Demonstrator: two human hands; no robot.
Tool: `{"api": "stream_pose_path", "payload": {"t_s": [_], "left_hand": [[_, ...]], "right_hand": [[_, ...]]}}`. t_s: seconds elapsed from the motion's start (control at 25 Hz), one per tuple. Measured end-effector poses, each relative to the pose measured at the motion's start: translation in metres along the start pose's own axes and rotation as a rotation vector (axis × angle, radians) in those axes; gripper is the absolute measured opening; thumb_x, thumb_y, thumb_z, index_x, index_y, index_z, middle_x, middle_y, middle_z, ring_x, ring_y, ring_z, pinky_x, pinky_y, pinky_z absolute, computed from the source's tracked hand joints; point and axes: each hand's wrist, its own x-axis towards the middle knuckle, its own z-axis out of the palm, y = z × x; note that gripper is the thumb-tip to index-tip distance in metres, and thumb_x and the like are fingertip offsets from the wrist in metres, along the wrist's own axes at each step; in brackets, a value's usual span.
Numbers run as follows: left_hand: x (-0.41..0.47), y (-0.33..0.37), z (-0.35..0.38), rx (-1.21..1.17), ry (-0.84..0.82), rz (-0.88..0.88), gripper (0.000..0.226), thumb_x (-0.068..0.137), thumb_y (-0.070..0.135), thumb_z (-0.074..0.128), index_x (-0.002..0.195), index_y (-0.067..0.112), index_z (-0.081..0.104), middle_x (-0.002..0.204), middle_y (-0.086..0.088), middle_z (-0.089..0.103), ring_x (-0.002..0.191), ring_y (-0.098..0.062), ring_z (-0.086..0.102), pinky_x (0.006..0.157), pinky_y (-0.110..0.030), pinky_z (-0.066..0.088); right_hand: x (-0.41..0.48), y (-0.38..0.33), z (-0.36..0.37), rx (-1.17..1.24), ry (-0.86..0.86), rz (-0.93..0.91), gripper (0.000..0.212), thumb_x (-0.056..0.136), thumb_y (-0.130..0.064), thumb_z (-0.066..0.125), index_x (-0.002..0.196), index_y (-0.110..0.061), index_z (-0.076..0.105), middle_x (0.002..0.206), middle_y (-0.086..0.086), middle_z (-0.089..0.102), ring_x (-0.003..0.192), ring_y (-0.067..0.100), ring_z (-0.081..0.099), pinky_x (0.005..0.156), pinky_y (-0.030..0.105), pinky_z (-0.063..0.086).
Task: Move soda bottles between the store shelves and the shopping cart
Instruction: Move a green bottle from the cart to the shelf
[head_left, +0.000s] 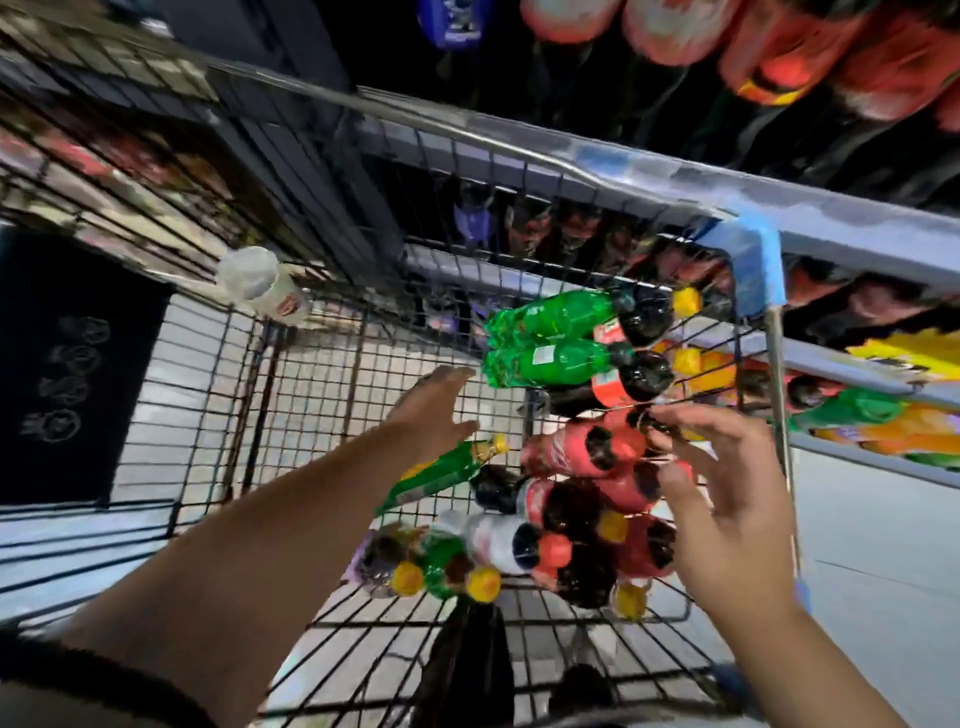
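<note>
Many soda bottles (556, 358) lie already in my shopping cart (649, 182), the shelves (841, 366) look stocked yet, and my left grip (431, 410) and right grip (727, 499) hover released, empty.

The wire shopping cart (311, 395) is carrying soda bottles lying on their sides on its mesh floor. Two green bottles (550, 338) are lying just beyond the left grip (436, 410), and a slim green bottle (441, 473) is lying just beneath it. Red-labelled cola bottles (576, 452) are piling up under the right grip (727, 499). A clear bottle (262, 288) is lying well left of both.
</note>
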Motion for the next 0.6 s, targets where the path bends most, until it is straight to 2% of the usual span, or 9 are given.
{"api": "stream_pose_path", "payload": {"t_s": [0.16, 0.32, 0.4, 0.52, 0.6], "left_hand": [[0.051, 0.057, 0.008, -0.066, 0.146, 0.196, 0.086, 0.083, 0.038, 0.078, 0.152, 0.019, 0.032, 0.153, -0.005, 0.035, 0.140, -0.026, 0.039, 0.115, -0.036, 0.032], [0.076, 0.084, 0.011, 0.005, 0.203, 0.231, 0.084, 0.071, 0.044, 0.086, 0.138, 0.015, 0.044, 0.135, -0.005, 0.041, 0.127, -0.025, 0.044, 0.109, -0.040, 0.039], [0.073, 0.077, 0.012, 0.024, 0.174, 0.253, 0.079, 0.074, 0.041, 0.084, 0.138, 0.016, 0.045, 0.136, -0.006, 0.044, 0.126, -0.026, 0.047, 0.108, -0.042, 0.039], [0.054, 0.053, 0.014, 0.004, 0.159, 0.190, 0.076, 0.081, 0.035, 0.080, 0.144, 0.017, 0.042, 0.143, -0.006, 0.043, 0.130, -0.025, 0.046, 0.109, -0.038, 0.038], [0.037, 0.024, 0.019, -0.034, 0.159, 0.077, 0.061, 0.086, 0.033, 0.076, 0.138, 0.018, 0.048, 0.139, -0.004, 0.048, 0.125, -0.023, 0.050, 0.099, -0.029, 0.041]], "right_hand": [[-0.015, 0.014, -0.006, 0.024, 0.094, -0.032, 0.030, 0.090, -0.019, 0.053, 0.119, -0.026, 0.055, 0.121, 0.013, 0.060, 0.117, 0.034, 0.060, 0.096, 0.035, 0.053], [-0.012, 0.019, -0.009, 0.029, 0.148, -0.056, 0.032, 0.089, -0.017, 0.053, 0.119, -0.028, 0.055, 0.121, 0.012, 0.060, 0.116, 0.039, 0.059, 0.094, 0.042, 0.054], [-0.010, 0.021, -0.007, 0.025, 0.153, -0.038, 0.032, 0.087, -0.014, 0.052, 0.117, -0.026, 0.056, 0.119, 0.013, 0.059, 0.115, 0.038, 0.058, 0.094, 0.042, 0.054], [-0.010, 0.021, -0.004, 0.010, 0.153, -0.031, 0.030, 0.086, -0.013, 0.053, 0.116, -0.019, 0.053, 0.118, 0.015, 0.058, 0.114, 0.035, 0.059, 0.094, 0.039, 0.054], [-0.010, 0.022, -0.004, 0.015, 0.130, -0.032, 0.028, 0.088, -0.012, 0.053, 0.116, -0.018, 0.053, 0.118, 0.018, 0.057, 0.114, 0.037, 0.059, 0.094, 0.039, 0.053]]}}
